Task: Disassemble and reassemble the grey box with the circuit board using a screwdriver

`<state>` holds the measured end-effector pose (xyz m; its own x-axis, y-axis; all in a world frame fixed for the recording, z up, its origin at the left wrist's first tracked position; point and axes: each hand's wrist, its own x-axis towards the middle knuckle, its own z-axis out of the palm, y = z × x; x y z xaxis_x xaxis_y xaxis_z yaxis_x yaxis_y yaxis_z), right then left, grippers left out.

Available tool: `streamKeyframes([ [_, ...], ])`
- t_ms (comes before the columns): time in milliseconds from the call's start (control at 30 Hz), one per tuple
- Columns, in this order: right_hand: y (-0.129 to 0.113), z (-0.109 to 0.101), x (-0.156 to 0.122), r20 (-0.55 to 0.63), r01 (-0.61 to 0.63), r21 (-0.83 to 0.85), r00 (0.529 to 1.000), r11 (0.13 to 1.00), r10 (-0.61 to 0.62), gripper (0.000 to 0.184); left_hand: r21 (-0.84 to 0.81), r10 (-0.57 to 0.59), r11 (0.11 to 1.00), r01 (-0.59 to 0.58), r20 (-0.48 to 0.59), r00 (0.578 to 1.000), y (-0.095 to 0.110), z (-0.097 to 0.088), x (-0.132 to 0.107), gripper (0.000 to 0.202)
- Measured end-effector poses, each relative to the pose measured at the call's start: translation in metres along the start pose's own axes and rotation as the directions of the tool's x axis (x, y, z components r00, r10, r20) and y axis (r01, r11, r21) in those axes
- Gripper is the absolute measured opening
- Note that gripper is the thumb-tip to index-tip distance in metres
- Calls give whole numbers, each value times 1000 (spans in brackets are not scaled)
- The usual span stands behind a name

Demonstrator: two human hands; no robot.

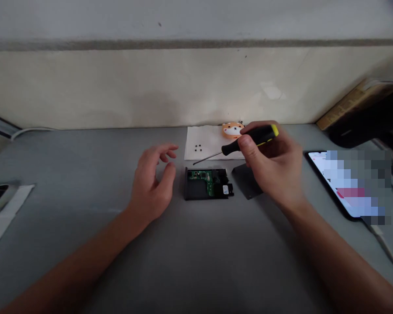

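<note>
In my right hand (271, 161) is a screwdriver (257, 137) with a black and yellow handle, its thin shaft pointing left. The tip hovers near the upper left corner of an opened black case (196, 190), and I cannot tell if it touches. Inside that case a green circuit board (210, 185) lies exposed, with black connectors on its right side. My left hand (153, 181) is to the left of the case, fingers loosely curved and apart, holding nothing. A dark flat cover (247, 185) rests partly hidden below my right hand. Several small screws (198, 148) sit on a white paper (191, 135).
An orange animal-faced trinket (232, 130) stands on the paper's far right. At right lies a lit phone (343, 187) with a cable (383, 244), near a dark cylindrical object (356, 124). The wall (118, 87) bounds the grey table (68, 174) at the back.
</note>
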<state>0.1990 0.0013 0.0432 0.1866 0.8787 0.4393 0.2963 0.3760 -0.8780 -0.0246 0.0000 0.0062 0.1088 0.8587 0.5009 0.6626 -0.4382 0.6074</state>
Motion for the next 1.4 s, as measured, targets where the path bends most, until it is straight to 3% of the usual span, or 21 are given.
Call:
streamKeyframes([
  [133,2,1,-1,46,13,-46,999,999,-11,33,39,-67,997,65,50,997,-3,3,1,20],
  [700,2,1,-2,48,35,-121,998,992,-29,36,51,4,999,-14,187,982,2,5,3,26],
  [1400,2,1,-4,78,54,-137,996,989,-44,34,108,81,986,-126,354,932,3,6,1,27],
])
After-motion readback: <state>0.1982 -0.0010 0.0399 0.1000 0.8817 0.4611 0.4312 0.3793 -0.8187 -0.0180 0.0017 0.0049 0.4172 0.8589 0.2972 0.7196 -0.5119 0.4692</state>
